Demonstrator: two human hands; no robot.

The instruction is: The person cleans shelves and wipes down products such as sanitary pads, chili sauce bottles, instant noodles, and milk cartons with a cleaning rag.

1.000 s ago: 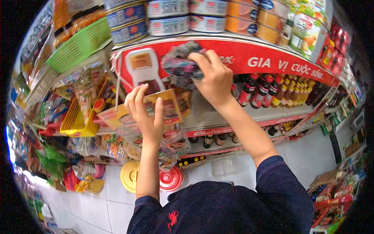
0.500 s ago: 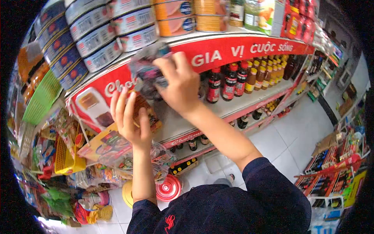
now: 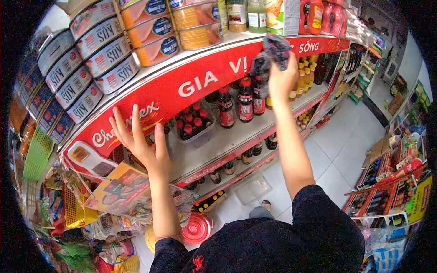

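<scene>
My right hand [image 3: 283, 82] is closed on a crumpled dark cloth [image 3: 269, 59], which lies against the red shelf banner [image 3: 170, 86] and covers part of its lettering. My left hand [image 3: 144, 143] is empty, its fingers spread in front of the banner's left part. Stacked cans [image 3: 107, 54] stand on the shelf above the banner. Below it, dark sauce bottles with red caps [image 3: 245, 102] and a clear tub of small bottles [image 3: 195, 125] sit on the white shelf.
Yellow-capped bottles [image 3: 306, 77] stand right of the dark ones. A yellow basket [image 3: 75, 207] and a green basket [image 3: 37, 154] are at the left. On the floor are a red round lid [image 3: 196, 228] and a clear container [image 3: 251, 187].
My right hand has moved right along the banner with the cloth. My left hand has shifted slightly left, its fingers wider apart. The view has shifted too.
</scene>
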